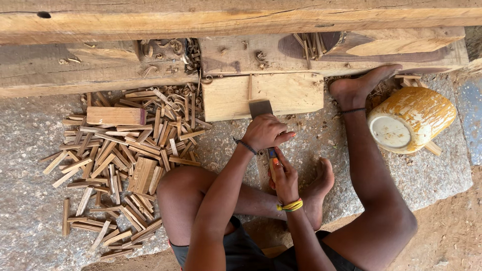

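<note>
Two hands on chisel [261, 108] | left hand [263, 133] on blade | right hand [285, 178] grips handle

Pale, smooth-sawn rectangular wood block [263, 95], dull grey matt metal blade of a wide chisel [260, 108], rough weathered timber beams [241, 20], heap of small brown split wood strips [125, 160], speckled coarse grey stone slab [30, 150], worn yellow-painted round pot [411, 119], chipped finish.

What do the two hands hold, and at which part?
A chisel: left hand grips below the blade, right hand holds the handle end.
</note>
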